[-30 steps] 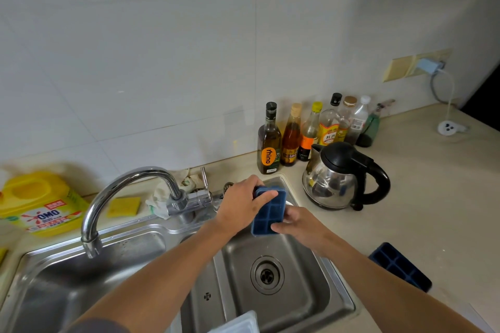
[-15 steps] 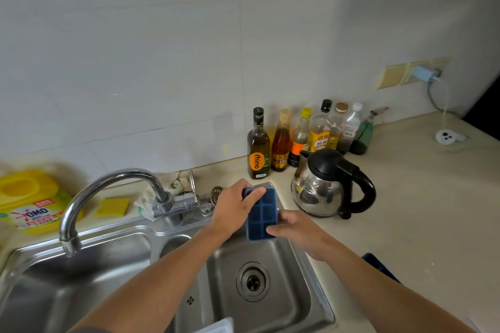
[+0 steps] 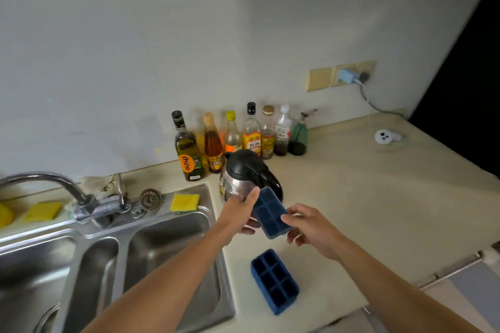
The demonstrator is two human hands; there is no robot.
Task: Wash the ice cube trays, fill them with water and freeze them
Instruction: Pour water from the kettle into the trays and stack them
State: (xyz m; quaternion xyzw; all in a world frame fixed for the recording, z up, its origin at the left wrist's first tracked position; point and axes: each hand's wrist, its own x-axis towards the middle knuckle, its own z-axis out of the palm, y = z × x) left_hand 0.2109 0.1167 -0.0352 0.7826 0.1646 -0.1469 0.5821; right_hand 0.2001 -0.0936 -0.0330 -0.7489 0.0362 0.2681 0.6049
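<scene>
Holding a blue ice cube tray (image 3: pixel 267 213) up in the air, the person uses both hands. The left hand (image 3: pixel 238 213) grips the far left side of it, thumb on the rim and fingers under. The right hand (image 3: pixel 311 227) holds the near right end, with its fingers curled round the edge. The tray is tilted and its cups face up. It hangs over the surface (image 3: pixel 365 211), just right of the sink (image 3: pixel 167 238), and only the hands touch it. It is not clear if there is water in the cups.

A second tray (image 3: pixel 274 281), blue too, lies flat on the surface. It is nearer to the person, cups up, close to the right rim of the sink but not touching it.

A shiny kettle (image 3: pixel 243 178) with a black lid stands just behind the hands. Behind it a row of bottles (image 3: pixel 251 135) stands along the wall.

On the far rim of the sink lies a yellow sponge (image 3: pixel 184 202). Just left of it sits a round metal strainer (image 3: pixel 150 199). Further left the faucet (image 3: pixel 54 184) bends away to the left, and another yellow sponge (image 3: pixel 43 211) lies behind it.

High on the wall to the right, a blue plug (image 3: pixel 346 76) sits in a socket. A small white round thing (image 3: pixel 384 137) lies on the far right of the surface.
</scene>
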